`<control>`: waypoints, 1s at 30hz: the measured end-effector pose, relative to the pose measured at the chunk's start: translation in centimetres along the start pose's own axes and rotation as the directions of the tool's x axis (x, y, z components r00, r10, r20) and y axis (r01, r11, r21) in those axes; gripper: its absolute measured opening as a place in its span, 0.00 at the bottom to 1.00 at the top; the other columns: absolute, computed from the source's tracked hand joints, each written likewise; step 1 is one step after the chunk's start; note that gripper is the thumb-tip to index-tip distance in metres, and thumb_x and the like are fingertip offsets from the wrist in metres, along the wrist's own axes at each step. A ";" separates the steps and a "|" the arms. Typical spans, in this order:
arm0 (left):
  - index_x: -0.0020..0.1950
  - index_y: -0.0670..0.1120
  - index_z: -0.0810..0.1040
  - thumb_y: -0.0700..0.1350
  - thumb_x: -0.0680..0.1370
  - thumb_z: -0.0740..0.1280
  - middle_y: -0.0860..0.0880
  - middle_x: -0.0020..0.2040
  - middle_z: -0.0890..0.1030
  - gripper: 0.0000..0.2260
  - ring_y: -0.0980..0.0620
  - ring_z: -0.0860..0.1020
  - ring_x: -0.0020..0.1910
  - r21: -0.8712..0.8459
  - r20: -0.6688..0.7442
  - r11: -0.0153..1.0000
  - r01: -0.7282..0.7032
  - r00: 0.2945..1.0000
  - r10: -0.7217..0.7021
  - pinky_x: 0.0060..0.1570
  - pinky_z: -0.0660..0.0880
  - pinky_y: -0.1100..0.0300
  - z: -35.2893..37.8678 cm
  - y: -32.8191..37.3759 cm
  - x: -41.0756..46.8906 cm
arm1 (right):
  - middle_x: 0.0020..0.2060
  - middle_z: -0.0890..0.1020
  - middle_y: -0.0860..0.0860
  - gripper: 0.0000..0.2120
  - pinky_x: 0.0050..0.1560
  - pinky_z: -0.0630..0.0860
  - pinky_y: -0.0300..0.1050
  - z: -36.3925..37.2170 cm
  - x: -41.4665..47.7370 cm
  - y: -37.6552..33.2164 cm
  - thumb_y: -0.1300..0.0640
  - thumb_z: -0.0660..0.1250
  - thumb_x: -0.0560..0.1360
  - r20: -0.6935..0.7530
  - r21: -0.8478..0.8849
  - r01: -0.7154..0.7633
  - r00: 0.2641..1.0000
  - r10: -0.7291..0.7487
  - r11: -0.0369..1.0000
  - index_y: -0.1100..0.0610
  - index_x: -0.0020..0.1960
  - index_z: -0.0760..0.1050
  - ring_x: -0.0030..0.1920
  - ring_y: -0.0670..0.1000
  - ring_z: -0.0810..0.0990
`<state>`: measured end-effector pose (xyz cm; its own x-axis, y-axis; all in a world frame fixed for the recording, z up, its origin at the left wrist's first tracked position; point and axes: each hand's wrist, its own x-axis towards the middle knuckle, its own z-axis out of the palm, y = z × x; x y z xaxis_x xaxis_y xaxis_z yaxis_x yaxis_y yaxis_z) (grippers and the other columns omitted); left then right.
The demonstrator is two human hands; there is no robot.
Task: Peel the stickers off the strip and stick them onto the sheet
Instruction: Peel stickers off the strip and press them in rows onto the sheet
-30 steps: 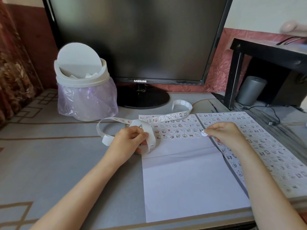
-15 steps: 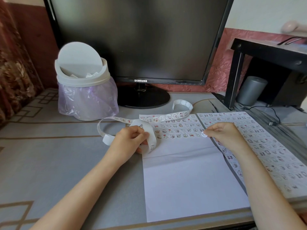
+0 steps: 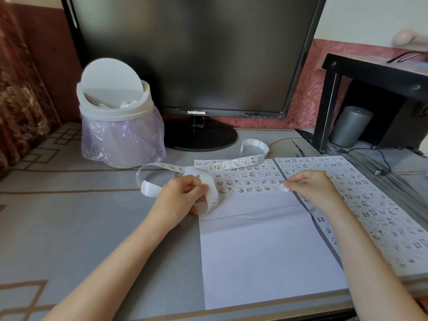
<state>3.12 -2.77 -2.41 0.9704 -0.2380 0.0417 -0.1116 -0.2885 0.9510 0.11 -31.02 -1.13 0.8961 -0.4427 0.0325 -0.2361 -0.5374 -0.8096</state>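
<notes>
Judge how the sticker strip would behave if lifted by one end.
Probably floppy: the strip curls into loose loops beside the left hand gripping it. Likely light, thin backing, so it would dangle and twist.

left hand [image 3: 183, 195]: bare, slim, smooth-knuckled
right hand [image 3: 310, 188]: bare, slim
fingers [image 3: 199, 186]: slender; nails too small to make out
left forearm [image 3: 120, 262]: uncovered down to the bottom edge of the view
right forearm [image 3: 375, 258]: uncovered to the lower right corner
</notes>
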 end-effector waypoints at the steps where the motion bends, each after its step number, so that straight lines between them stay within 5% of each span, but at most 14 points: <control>1: 0.35 0.47 0.75 0.43 0.78 0.66 0.54 0.29 0.79 0.11 0.53 0.77 0.26 0.002 0.000 1.000 0.000 1.000 0.000 0.28 0.71 0.71 0.0 0.0 0.0 | 0.32 0.79 0.50 0.03 0.35 0.67 0.39 0.0 0.0 0.0 0.61 0.73 0.70 -0.002 -0.004 0.002 1.000 -0.002 1.000 0.60 0.42 0.81 0.31 0.45 0.73; 11: 0.35 0.47 0.74 0.44 0.78 0.66 0.55 0.29 0.79 0.11 0.52 0.77 0.26 0.023 -0.001 1.000 0.004 1.000 -0.004 0.30 0.72 0.70 0.0 -0.1 0.1 | 0.31 0.78 0.50 0.03 0.33 0.66 0.39 0.4 0.1 0.2 0.62 0.73 0.69 -0.027 -0.058 0.027 0.999 -0.029 0.998 0.60 0.42 0.80 0.31 0.45 0.73; 16: 0.36 0.46 0.75 0.44 0.78 0.66 0.56 0.28 0.79 0.10 0.52 0.77 0.27 0.036 -0.001 0.999 0.007 1.000 -0.007 0.38 0.75 0.61 0.0 -0.4 0.2 | 0.31 0.77 0.50 0.05 0.33 0.65 0.39 0.3 0.1 0.3 0.61 0.73 0.70 -0.019 -0.055 0.020 1.000 -0.021 0.998 0.61 0.43 0.80 0.32 0.46 0.73; 22: 0.36 0.46 0.75 0.44 0.78 0.66 0.55 0.29 0.79 0.10 0.52 0.78 0.27 0.043 -0.005 0.999 0.006 1.000 -0.006 0.37 0.76 0.62 0.0 -0.4 0.2 | 0.39 0.78 0.52 0.11 0.40 0.67 0.42 0.4 0.4 0.5 0.60 0.74 0.70 -0.047 -0.062 -0.001 0.999 -0.002 0.998 0.58 0.48 0.75 0.43 0.52 0.76; 30: 0.36 0.46 0.75 0.44 0.78 0.66 0.56 0.28 0.79 0.10 0.52 0.78 0.27 0.041 0.001 0.999 0.006 1.000 -0.006 0.34 0.75 0.65 0.0 -0.5 0.3 | 0.35 0.78 0.47 0.06 0.37 0.68 0.38 0.5 0.4 0.5 0.57 0.71 0.72 -0.089 -0.044 0.007 0.996 -0.011 0.999 0.58 0.45 0.77 0.38 0.47 0.76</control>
<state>3.43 -2.65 -2.88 0.9708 -0.2374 0.0356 -0.1146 -0.3281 0.9377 0.53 -31.13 -1.84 0.8616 -0.4989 0.0936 -0.2462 -0.5719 -0.7825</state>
